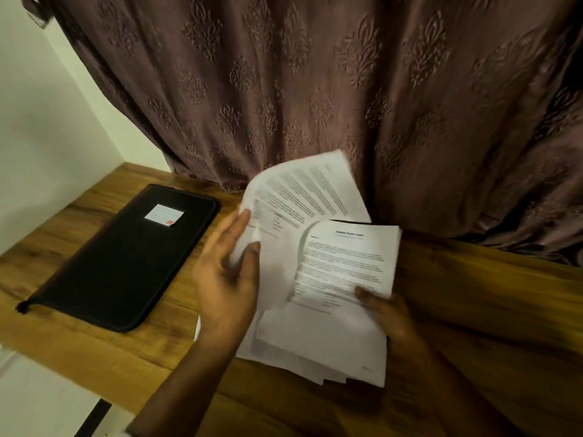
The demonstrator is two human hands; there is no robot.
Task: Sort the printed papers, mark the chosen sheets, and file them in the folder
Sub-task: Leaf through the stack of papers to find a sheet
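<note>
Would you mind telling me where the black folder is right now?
In the head view the black folder lies closed and flat on the left part of the wooden table, just left of the left hand and the papers.

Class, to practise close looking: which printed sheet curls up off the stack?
The curled sheet pinched by the left hand; it arches up toward the curtain, whereas the titled sheet lies flat under the thumb of the right hand.
</note>
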